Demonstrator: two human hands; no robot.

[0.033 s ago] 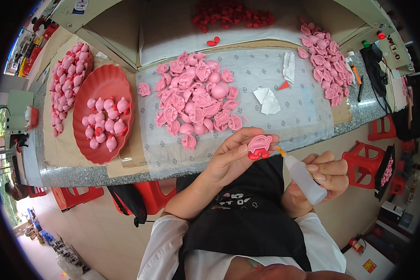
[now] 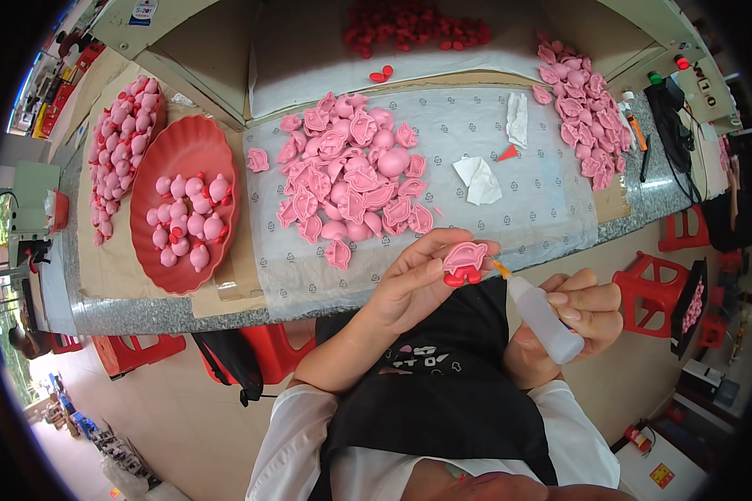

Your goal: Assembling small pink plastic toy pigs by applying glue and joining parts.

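Note:
In front of my apron, my left hand (image 2: 418, 280) pinches a pink plastic toy part (image 2: 466, 254) with its hollow side showing. Two red rounded pieces (image 2: 462, 276) sit at the part's lower edge. Just to the right, my right hand (image 2: 589, 313) grips a translucent squeeze bottle (image 2: 547, 321). Its thin orange nozzle (image 2: 502, 269) points up and left, close to the pink part; whether they touch I cannot tell. Beyond my left hand lies a heap of pink half-shells (image 2: 351, 171) on a printed white sheet (image 2: 443, 117).
Left of the heap, a red scalloped tray (image 2: 188, 150) bears several pink pieces with red parts; more fill a container (image 2: 125, 138) beside it. A second pink pile (image 2: 589, 108) is at the right. Crumpled tissue (image 2: 480, 180) lies between. Red pieces (image 2: 409, 25) sit inside the booth.

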